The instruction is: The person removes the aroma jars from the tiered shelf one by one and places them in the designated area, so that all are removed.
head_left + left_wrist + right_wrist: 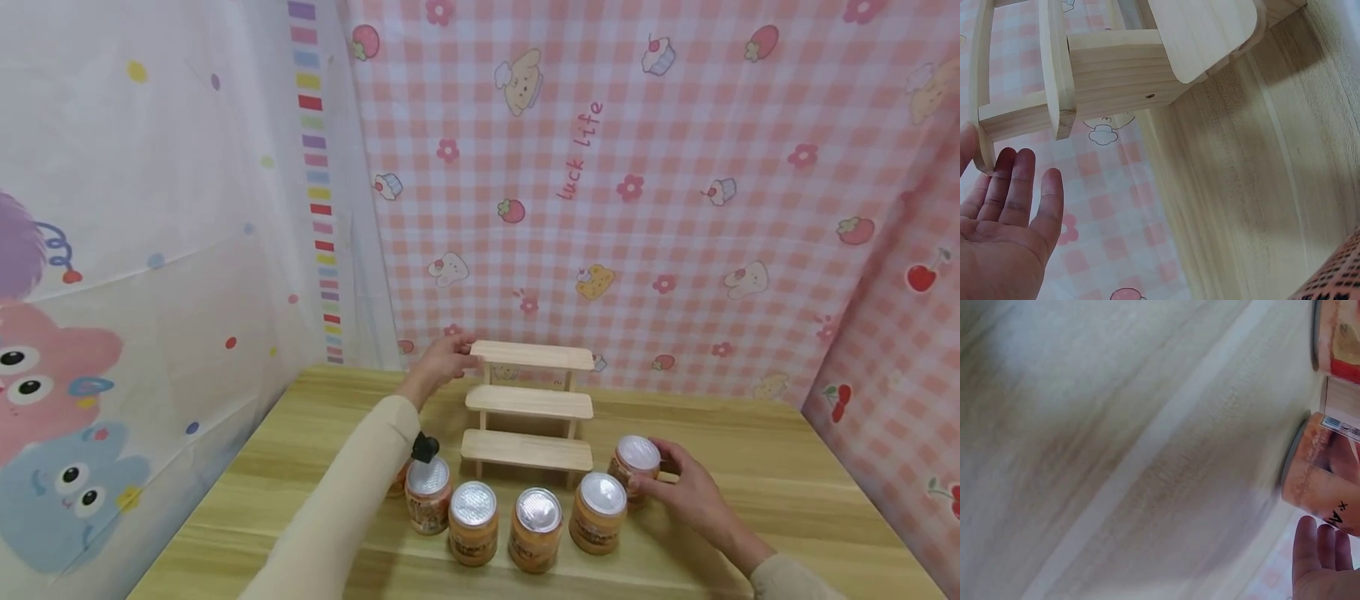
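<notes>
A three-tier wooden display stand [527, 450] rises at the middle of the table. My left hand [444, 360] is at the left end of its top board, thumb on one side and fingers on the other, pinching the end [985, 153]. My right hand [693, 492] holds the rightmost orange can [636, 458], which has a silver lid. In the right wrist view, fingers [1305, 544] lie against that can's orange wall [1313, 469]. The can appears upright on the table, just right of the stand's lowest board.
Several more silver-lidded cans stand in a curved row before the stand, among them one at the front [537, 533] and one at the left [428, 500]. Another is mostly hidden behind the left sleeve [352, 492]. A pink checked cloth [637, 250] hangs behind the wooden table [720, 433].
</notes>
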A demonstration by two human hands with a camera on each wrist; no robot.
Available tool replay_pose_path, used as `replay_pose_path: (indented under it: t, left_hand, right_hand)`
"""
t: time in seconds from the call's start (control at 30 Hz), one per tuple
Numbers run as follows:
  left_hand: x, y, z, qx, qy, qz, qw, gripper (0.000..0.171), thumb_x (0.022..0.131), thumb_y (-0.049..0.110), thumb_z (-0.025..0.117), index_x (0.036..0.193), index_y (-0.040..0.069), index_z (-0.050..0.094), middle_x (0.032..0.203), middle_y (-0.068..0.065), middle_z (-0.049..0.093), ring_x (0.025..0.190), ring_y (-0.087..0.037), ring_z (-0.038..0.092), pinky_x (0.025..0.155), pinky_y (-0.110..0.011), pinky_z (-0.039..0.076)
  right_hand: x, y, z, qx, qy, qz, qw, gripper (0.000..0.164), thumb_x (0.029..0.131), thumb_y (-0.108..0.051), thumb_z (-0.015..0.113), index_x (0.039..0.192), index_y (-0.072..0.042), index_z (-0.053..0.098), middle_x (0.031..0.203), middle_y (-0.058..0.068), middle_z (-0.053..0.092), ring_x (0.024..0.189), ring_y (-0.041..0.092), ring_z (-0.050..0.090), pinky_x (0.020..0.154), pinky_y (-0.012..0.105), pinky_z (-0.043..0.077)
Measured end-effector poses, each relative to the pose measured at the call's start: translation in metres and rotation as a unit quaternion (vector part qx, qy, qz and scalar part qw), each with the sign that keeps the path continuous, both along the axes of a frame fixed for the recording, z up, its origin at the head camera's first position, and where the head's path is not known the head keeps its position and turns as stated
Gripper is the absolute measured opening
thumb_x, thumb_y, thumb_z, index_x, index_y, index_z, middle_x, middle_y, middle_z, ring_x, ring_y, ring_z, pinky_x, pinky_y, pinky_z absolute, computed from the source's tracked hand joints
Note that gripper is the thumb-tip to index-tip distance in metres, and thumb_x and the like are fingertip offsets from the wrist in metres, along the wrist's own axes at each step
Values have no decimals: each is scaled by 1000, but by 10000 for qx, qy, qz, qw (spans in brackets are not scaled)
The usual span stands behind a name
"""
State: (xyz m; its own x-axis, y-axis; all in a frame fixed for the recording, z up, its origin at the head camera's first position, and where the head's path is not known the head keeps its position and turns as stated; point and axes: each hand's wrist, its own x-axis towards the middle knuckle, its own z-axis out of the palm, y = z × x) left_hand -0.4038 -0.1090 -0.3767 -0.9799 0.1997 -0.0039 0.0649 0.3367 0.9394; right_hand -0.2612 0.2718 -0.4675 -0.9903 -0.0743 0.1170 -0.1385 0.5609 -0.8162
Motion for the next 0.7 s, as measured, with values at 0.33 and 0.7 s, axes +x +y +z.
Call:
replay_pose_path:
  t: [0.33, 0.7]
  left_hand:
    - [4, -3, 19, -889, 197, -212, 9956, 56, 99, 23, 62, 146, -1, 44, 135, -24, 54, 112, -32, 58, 85, -35, 52]
    - [14, -54, 80, -416, 566, 268, 9972, 59, 104, 35, 51, 151, 4, 37, 147, -22, 45, 130, -39, 46, 105, -53, 41]
  right_hand:
    - [-1, 8, 30, -63, 219, 65, 9997, 75, 96, -33, 68, 149, 5, 32, 140, 29, 47, 125, 45, 49, 94, 53, 51]
    - [-30, 22, 92, -66, 558, -125, 9983, 76, 102, -43, 54, 153, 4, 24, 146, 30, 39, 129, 44, 43, 98, 54, 44]
